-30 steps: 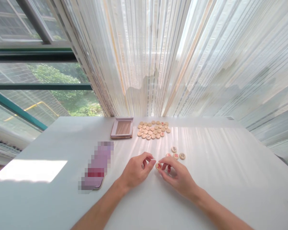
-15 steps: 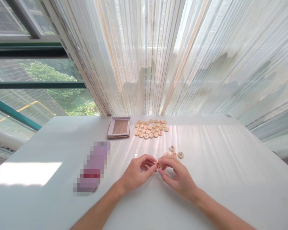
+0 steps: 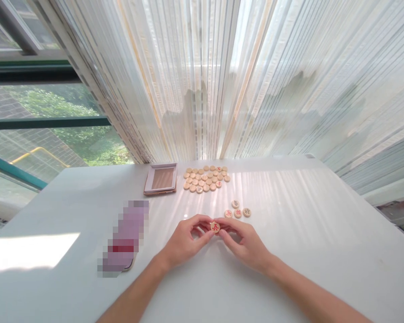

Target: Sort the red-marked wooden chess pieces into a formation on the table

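Between my fingertips stands a round Chinese chess piece [image 3: 215,227], pale wood with a red character facing me. My left hand [image 3: 188,240] pinches its left edge with thumb and fingers. From the other side, my right hand [image 3: 244,240] touches its upper and right edge, index finger and thumb curled around it. Just beyond my hands lie several face-up pieces: a red one [image 3: 228,213], another red one [image 3: 237,213], a dark-lettered one [image 3: 247,212] and a second dark-lettered one [image 3: 235,204] behind them.
Farther back, rows of pieces [image 3: 204,177] lie mostly with blank sides up, a few showing characters. To their left sits a shallow open box [image 3: 147,184]. A pixelated purple phone-like object [image 3: 128,233] is on the white table [image 3: 316,251] at left. A string curtain [image 3: 215,80] hangs behind.
The view has shifted slightly to the right. My fingers have turned the held piece so that its red character shows more fully, and the red piece behind my right hand is now uncovered.
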`<state>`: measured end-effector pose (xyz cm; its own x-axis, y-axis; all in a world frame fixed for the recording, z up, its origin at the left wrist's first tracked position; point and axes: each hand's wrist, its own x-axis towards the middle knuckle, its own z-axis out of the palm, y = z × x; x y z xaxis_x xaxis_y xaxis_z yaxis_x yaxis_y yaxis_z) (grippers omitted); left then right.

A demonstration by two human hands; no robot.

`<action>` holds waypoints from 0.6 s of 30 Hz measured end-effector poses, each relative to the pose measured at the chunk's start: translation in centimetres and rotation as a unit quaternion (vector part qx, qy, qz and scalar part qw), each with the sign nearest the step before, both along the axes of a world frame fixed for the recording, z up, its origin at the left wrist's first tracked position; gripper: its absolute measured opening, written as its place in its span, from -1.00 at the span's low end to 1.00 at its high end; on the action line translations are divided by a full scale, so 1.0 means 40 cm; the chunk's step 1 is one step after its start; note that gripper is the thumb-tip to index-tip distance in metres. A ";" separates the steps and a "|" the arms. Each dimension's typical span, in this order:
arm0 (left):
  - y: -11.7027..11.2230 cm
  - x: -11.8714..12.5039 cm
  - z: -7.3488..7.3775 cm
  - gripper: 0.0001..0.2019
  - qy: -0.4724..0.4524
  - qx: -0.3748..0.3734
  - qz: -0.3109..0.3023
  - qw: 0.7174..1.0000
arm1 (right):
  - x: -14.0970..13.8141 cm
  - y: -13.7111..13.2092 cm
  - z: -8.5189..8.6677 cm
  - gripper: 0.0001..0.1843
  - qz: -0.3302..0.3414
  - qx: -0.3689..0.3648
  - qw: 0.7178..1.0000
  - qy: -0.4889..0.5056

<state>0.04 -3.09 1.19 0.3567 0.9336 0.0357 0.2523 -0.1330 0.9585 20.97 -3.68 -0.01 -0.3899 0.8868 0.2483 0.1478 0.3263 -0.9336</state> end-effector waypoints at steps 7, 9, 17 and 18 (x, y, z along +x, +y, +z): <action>0.001 -0.003 -0.004 -0.77 -0.007 -0.003 -0.006 1.000 | -0.002 0.001 0.006 -0.74 -0.001 -0.028 1.000 0.013; 0.002 -0.003 -0.002 -0.77 -0.005 -0.004 -0.008 1.000 | -0.003 0.002 0.009 -0.75 0.000 -0.027 1.000 0.012; -0.001 -0.002 -0.001 -0.77 -0.002 -0.004 -0.011 1.000 | -0.001 0.000 0.014 -0.79 -0.002 -0.031 1.000 -0.002; -0.001 -0.002 -0.002 -0.77 -0.001 -0.003 -0.012 1.000 | -0.001 -0.001 0.013 -0.80 -0.001 -0.033 0.999 0.000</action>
<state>-0.03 -3.15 1.12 0.3792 0.9248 0.0302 0.2467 -0.1325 0.9600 20.91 -3.70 0.53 -0.3886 0.9017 0.1894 0.1491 0.2644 -0.9528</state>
